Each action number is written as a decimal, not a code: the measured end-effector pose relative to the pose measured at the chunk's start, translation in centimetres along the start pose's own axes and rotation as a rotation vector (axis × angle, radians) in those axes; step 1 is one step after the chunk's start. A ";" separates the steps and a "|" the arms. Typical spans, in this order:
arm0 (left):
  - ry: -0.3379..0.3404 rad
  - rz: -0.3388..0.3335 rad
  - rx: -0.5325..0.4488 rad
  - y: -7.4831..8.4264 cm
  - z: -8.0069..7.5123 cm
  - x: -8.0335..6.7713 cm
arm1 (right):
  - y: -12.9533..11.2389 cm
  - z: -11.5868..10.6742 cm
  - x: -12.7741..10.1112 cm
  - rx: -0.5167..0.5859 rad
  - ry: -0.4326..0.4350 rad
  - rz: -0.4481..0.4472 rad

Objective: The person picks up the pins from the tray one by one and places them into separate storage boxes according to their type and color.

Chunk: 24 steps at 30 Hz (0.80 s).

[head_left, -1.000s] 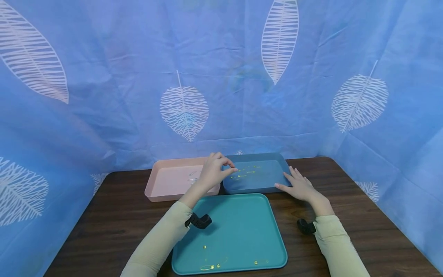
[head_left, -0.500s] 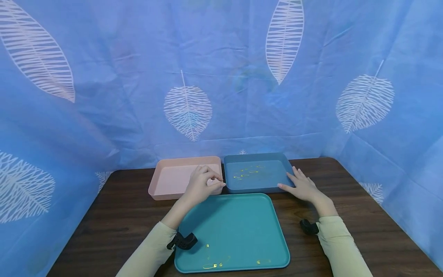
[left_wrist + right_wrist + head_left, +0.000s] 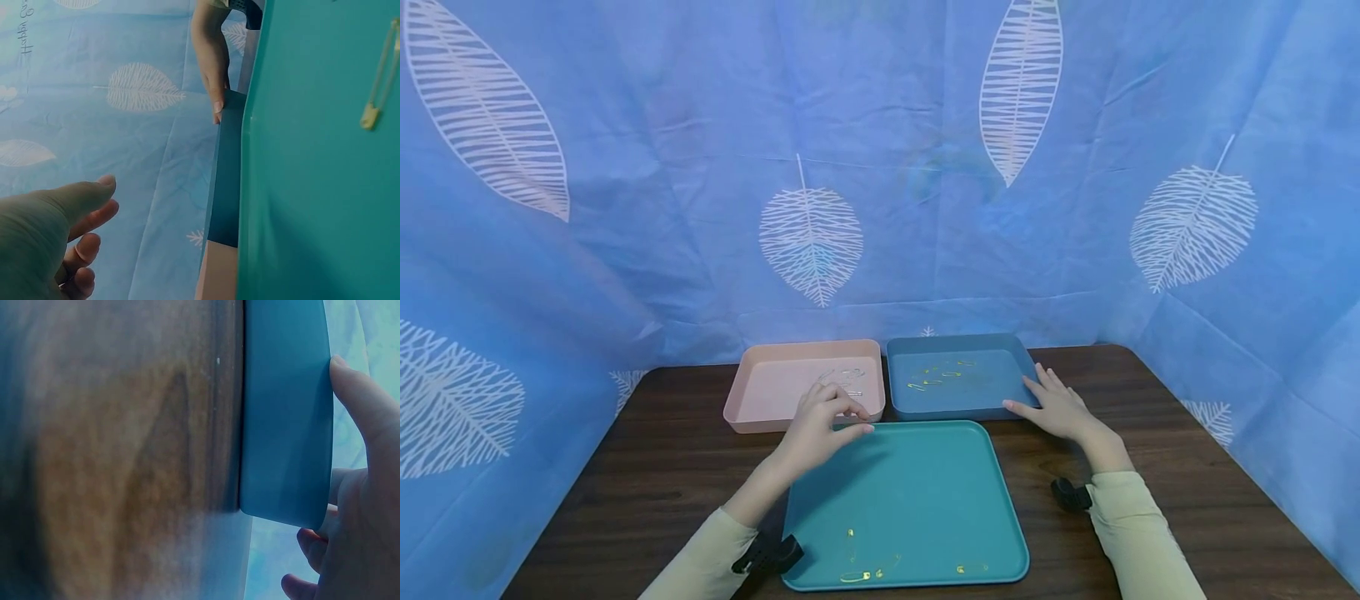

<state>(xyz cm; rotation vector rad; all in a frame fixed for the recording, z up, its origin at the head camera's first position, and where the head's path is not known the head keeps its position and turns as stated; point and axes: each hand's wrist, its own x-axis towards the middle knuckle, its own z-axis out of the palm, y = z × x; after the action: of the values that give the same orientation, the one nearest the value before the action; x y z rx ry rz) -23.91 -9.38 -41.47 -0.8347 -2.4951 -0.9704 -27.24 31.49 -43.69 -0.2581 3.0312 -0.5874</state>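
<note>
My left hand (image 3: 815, 429) hovers over the far left part of the teal tray (image 3: 917, 500), its fingers loosely bent with nothing visible between them. In the left wrist view, the thumb (image 3: 87, 197) lies close to the index finger. Several gold safety pins (image 3: 861, 576) lie near the teal tray's front edge; one safety pin (image 3: 381, 78) also shows in the left wrist view. My right hand (image 3: 1060, 408) rests on the right rim of the blue tray (image 3: 992, 396), fingers spread. Its thumb (image 3: 359, 394) touches the rim in the right wrist view.
Left of the blue tray is a pink tray (image 3: 767, 387) with several silver safety pins (image 3: 850, 379). Several gold safety pins (image 3: 936, 379) lie in the blue tray. All trays stand on a dark wooden table (image 3: 640, 467), with a leaf-patterned blue cloth (image 3: 895, 233) behind.
My left hand has moved from above the blue tray, past the pink tray's right side, back toward the teal tray. Its pinched fingers have loosened. The right hand stays on the blue tray's rim.
</note>
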 end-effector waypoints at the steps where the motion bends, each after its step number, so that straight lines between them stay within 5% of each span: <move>1: -0.011 -0.007 0.001 0.0 -0.1 -0.3 | 0.1 0.1 0.0 0.006 0.001 0.000; 16: -0.308 0.013 -0.065 -0.9 -1.4 -4.1 | 0.3 -0.1 0.1 -0.002 -0.002 0.005; 24: -0.532 0.000 -0.109 -1.3 -1.3 -5.5 | 0.3 0.1 0.0 0.006 -0.002 0.005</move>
<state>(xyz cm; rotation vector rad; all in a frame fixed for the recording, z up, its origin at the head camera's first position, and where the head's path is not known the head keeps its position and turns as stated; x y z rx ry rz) -20.36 -13.25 -43.85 -1.2676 -2.8931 -0.9924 -27.29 31.69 -43.86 -0.2510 3.0266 -0.5946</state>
